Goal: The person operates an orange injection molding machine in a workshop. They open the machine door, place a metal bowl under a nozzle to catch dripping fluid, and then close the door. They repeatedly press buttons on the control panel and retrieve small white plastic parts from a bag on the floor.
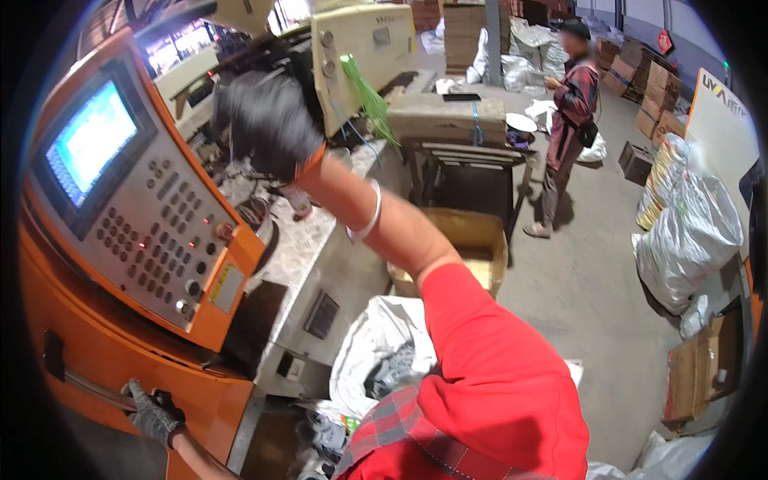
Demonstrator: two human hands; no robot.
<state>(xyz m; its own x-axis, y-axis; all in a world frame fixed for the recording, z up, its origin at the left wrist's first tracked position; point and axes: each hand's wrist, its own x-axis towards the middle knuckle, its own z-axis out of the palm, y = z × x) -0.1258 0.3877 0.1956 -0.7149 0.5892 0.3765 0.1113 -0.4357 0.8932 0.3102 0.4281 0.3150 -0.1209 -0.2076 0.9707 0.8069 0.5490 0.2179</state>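
Note:
My left hand [154, 413], in a grey and black work glove, is closed around the end of a metal bar handle [98, 391] on the orange machine door [188, 404] at the lower left. My right hand [268, 124], in a dark glove with an orange cuff, is raised over the machine's bed at the upper middle. Motion smears its fingers, so what they hold, if anything, cannot be made out. Nearest to it are a pale machine panel [364, 56] and a bundle of green ties [368, 100]. A white band [370, 212] circles my right wrist.
An orange control panel [160, 232] with a lit screen [92, 144] stands at left. Below my right arm are a white sack [352, 360] of grey parts and a cardboard box [460, 224]. Another person [570, 120] stands farther back. Large white sacks [688, 240] line the right.

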